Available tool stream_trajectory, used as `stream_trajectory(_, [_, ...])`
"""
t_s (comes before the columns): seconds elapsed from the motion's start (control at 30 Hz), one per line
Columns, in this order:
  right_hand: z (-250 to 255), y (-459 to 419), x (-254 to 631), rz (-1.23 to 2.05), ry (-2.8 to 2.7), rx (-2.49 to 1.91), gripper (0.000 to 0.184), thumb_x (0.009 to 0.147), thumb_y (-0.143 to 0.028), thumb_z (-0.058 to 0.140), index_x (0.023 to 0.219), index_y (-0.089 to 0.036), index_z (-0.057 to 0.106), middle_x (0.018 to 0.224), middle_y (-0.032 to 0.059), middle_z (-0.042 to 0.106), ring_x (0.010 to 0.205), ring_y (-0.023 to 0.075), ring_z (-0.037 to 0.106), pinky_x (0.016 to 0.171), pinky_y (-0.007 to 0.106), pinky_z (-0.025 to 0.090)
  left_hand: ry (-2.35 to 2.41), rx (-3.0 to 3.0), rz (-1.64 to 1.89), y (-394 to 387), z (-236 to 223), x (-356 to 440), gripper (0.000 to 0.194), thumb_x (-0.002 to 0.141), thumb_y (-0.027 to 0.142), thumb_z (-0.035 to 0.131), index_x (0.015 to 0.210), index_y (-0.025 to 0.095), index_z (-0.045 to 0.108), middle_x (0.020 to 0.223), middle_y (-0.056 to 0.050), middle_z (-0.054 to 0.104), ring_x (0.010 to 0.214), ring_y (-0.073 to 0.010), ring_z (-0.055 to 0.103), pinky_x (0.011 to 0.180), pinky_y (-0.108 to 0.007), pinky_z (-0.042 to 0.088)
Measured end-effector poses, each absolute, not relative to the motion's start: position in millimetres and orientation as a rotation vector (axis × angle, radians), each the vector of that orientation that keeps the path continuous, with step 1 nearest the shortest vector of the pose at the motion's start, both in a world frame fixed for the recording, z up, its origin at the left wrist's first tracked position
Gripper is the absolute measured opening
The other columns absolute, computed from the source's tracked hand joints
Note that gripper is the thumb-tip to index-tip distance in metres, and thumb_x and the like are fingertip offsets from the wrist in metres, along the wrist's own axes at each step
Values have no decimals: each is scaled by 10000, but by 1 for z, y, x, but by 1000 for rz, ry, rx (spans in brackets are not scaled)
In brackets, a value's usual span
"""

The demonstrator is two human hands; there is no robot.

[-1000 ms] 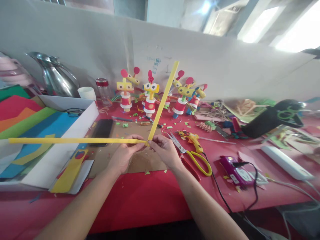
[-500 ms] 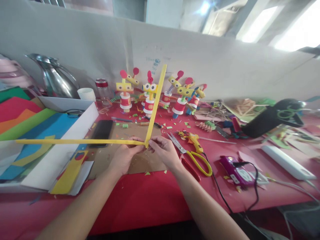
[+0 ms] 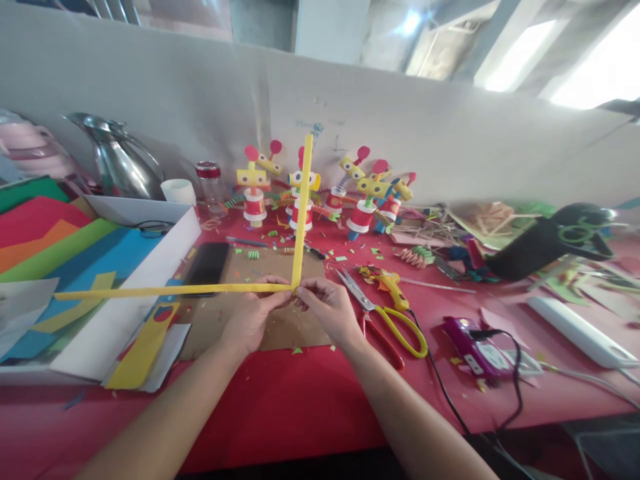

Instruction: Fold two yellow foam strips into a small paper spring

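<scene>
Two long yellow paper strips meet at a corner between my hands, over a brown cardboard sheet [image 3: 300, 327]. One paper strip [image 3: 165, 291] runs level out to the left, above a phone [image 3: 209, 265] and the white box. The other paper strip [image 3: 303, 213] points up and away from me. My left hand [image 3: 257, 313] is closed, pinching the level strip near the corner. With thumb and fingertips closed, my right hand [image 3: 327, 307] grips the corner where the strips overlap. Whether they are joined there, I cannot tell.
Several paper-cup figures [image 3: 361, 217] stand along the back. Scissors [image 3: 383, 313], red-handled pliers [image 3: 383, 340] and a yellow glue gun [image 3: 393, 288] lie to the right, with a purple plug block [image 3: 477, 350] beyond. A white box [image 3: 125, 307] of coloured paper stands left, near a steel jug [image 3: 123, 160].
The upward strip has swung left from a slant to nearly upright. Both hands keep their pinch at the corner, and the view has shifted slightly.
</scene>
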State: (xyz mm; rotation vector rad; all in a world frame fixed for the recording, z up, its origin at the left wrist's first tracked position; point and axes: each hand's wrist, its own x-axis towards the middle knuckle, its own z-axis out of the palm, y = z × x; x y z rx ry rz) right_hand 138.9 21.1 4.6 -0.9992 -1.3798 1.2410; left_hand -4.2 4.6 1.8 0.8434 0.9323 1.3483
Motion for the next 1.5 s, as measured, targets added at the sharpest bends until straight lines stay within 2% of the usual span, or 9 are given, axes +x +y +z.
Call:
stream_trajectory(0.5, [7,18,136,1232,-1338,-1008,168,733,-331,660,747,-164,643,629,5,630,575,122,589,572,240,486,900,822,1377,6,0,-3,148,633,192,742,733,157,638,761,9,636,726,-123,603,736,-270,466])
stream_trajectory(0.67, [8,16,132,1250,-1323,-1017,196,705,-342,678,781,-162,661,695,27,665,599,131,592,569,245,473,903,819,1393,6,-2,-4,201,634,196,741,802,175,632,771,16,635,736,-124,601,731,-263,455])
stream_trajectory(0.83, [5,19,132,1195,-1331,-1044,166,703,-320,676,726,-157,652,630,16,630,575,124,561,545,235,446,911,904,1343,6,-1,-8,235,636,195,749,841,194,636,815,14,650,794,-134,604,753,-255,451])
stream_trajectory(1.0, [4,21,135,1244,-1290,-1035,199,686,-336,695,743,-151,648,629,8,617,555,114,543,525,226,435,955,958,1348,8,1,-9,194,696,277,704,862,185,668,811,-20,673,779,-155,622,761,-287,474])
stream_trajectory(1.3, [0,22,133,1224,-1319,-1073,192,662,-335,704,738,-165,657,666,10,641,572,117,558,547,232,441,920,851,1391,11,-10,-6,191,645,207,743,828,192,688,857,-6,661,805,-132,611,780,-272,462])
stream_trajectory(1.5, [-2,22,129,1262,-1299,-1062,158,663,-308,678,727,-168,646,681,15,672,598,135,606,585,247,476,869,667,1331,9,-9,-3,229,577,143,773,791,163,695,774,1,666,702,-84,589,677,-204,439])
